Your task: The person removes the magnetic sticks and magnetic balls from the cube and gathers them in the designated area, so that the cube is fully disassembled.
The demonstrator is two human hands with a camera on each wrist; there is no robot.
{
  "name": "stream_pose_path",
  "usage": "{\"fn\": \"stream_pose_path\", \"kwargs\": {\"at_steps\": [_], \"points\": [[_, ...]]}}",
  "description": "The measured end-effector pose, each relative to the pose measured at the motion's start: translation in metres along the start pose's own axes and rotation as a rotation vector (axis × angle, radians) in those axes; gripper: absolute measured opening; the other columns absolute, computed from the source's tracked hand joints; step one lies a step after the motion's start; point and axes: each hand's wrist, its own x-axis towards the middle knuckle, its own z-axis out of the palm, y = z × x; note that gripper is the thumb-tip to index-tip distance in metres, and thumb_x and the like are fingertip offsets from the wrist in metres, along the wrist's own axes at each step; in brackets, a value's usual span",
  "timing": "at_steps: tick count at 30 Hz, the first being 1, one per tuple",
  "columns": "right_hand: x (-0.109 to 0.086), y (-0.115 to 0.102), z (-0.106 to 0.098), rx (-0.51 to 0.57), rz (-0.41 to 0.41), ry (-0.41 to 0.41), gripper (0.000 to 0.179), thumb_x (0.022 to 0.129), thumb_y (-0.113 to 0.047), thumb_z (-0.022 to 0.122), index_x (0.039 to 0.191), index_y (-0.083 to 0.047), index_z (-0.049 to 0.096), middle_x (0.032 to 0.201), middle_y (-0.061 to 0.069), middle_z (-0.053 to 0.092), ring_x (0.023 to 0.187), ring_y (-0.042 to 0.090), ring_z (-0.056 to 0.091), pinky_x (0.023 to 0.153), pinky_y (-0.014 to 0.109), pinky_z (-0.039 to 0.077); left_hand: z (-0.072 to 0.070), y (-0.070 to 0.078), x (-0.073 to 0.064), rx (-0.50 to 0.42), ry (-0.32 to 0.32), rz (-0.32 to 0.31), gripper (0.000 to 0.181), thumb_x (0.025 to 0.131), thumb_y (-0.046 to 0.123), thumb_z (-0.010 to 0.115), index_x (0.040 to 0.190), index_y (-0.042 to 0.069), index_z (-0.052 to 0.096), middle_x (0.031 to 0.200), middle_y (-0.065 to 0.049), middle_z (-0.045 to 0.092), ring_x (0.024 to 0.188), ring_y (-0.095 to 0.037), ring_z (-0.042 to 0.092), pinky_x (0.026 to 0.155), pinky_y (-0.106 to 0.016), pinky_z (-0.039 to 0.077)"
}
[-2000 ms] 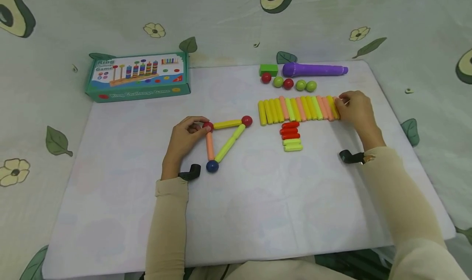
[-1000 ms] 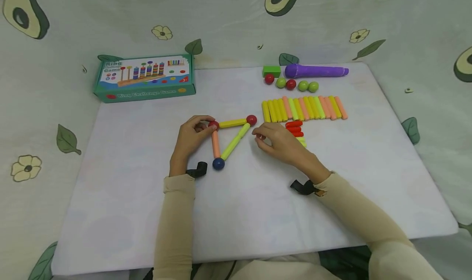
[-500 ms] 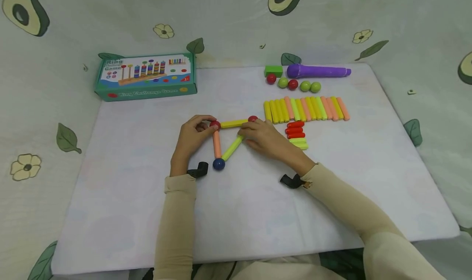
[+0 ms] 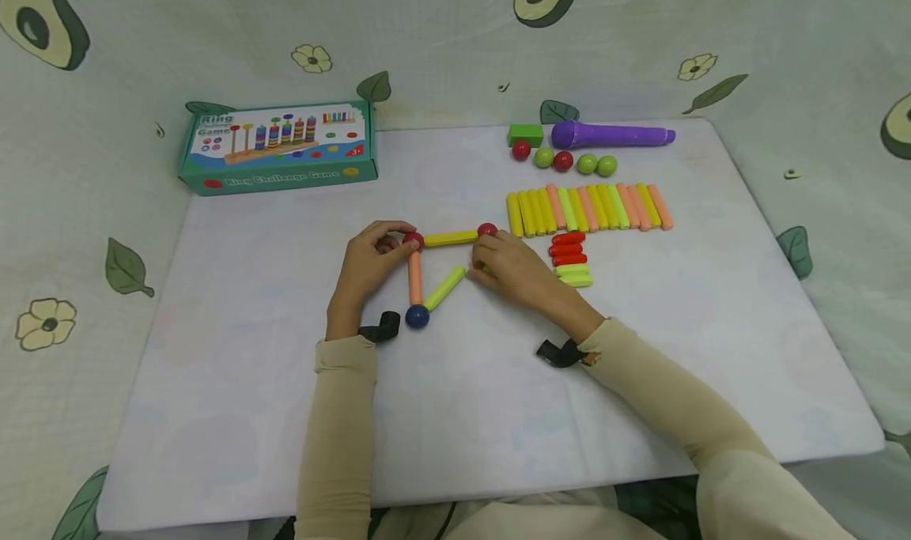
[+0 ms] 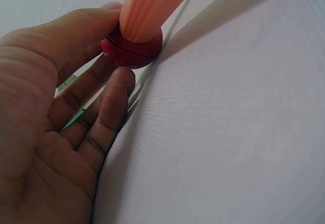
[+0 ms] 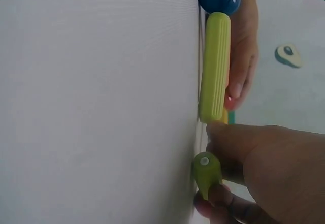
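My left hand [image 4: 368, 265] pinches a red ball [image 4: 413, 241] between thumb and fingers. An orange stick [image 4: 415, 277] runs from that ball to a blue ball [image 4: 417, 316], and a yellow stick [image 4: 451, 238] reaches across to another red ball [image 4: 487, 229]. From the blue ball, a lime-green stick [image 4: 444, 288] slants up and ends free. Beside that free end, my right hand [image 4: 514, 267] grips a second lime-green stick [image 6: 205, 169], mostly hidden in the head view. In the right wrist view its end shows a silver dot, with a red ball behind it.
Right of the hands lies a row of yellow, orange and green sticks [image 4: 589, 209], with short red and green sticks [image 4: 568, 249] below. Several small balls [image 4: 563, 161], a green block [image 4: 525, 135] and a purple microphone-shaped toy [image 4: 614, 135] sit behind. A game box [image 4: 278, 148] stands back left.
My right hand has come left from the end of the stick row to the triangle's right corner. The two green sticks, in line before, now stand apart. My left hand keeps its place.
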Motion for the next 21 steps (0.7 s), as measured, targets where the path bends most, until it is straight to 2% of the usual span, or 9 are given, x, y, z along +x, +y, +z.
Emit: {"fn": "stream_pose_path", "kwargs": {"at_steps": [4,7,9,12,15,21], "points": [[-0.004,-0.001,0.000,0.073,0.116,0.021,0.015,0.094,-0.015,0.070,0.103,-0.006,0.062,0.111,0.007,0.056,0.090,0.023,0.051,0.080,0.033,0.047,0.000,0.000,0.000,-0.004,0.000,0.004,0.031,0.088,0.042,0.076,0.116,0.027,0.073,0.110,0.008,0.064,0.089,-0.014,0.057,0.078,-0.032,0.049],[-0.007,-0.003,0.001,0.109,0.240,0.048,0.024,0.095,-0.017,0.067,0.112,-0.004,0.056,0.116,0.010,0.048,0.082,0.022,0.053,0.071,0.032,0.049,-0.001,0.001,0.000,-0.008,-0.002,0.001,0.031,0.089,0.041,0.077,0.116,0.027,0.073,0.110,0.008,0.064,0.089,-0.014,0.058,0.078,-0.031,0.049],[-0.007,-0.005,0.001,0.087,0.342,0.066,0.028,0.096,-0.025,0.066,0.111,-0.004,0.055,0.106,0.009,0.049,0.073,0.022,0.051,0.061,0.031,0.048,-0.001,0.002,0.000,-0.010,-0.005,0.002,0.031,0.088,0.041,0.077,0.116,0.027,0.073,0.110,0.008,0.064,0.089,-0.014,0.058,0.078,-0.032,0.049],[-0.001,-0.007,0.002,0.022,0.460,0.079,0.035,0.097,-0.038,0.064,0.097,-0.004,0.057,0.082,0.008,0.050,0.061,0.022,0.048,0.049,0.031,0.040,-0.002,0.002,-0.001,-0.003,-0.004,-0.007,0.032,0.088,0.042,0.077,0.116,0.027,0.072,0.111,0.008,0.064,0.090,-0.014,0.058,0.080,-0.032,0.048],[0.008,-0.008,0.001,-0.001,0.503,0.069,0.041,0.099,-0.044,0.061,0.084,-0.006,0.057,0.067,0.006,0.048,0.056,0.022,0.047,0.046,0.030,0.034,-0.003,0.002,-0.002,0.005,0.005,-0.018,0.032,0.088,0.043,0.077,0.116,0.028,0.072,0.112,0.009,0.063,0.091,-0.014,0.057,0.081,-0.033,0.048],[0.013,-0.005,-0.001,0.041,0.522,0.069,0.025,0.098,-0.026,0.063,0.087,-0.004,0.062,0.066,0.008,0.050,0.059,0.023,0.049,0.050,0.029,0.036,-0.003,0.001,0.000,-0.010,0.000,-0.022,0.032,0.088,0.043,0.077,0.115,0.027,0.072,0.113,0.008,0.063,0.092,-0.014,0.058,0.080,-0.033,0.049]]}}
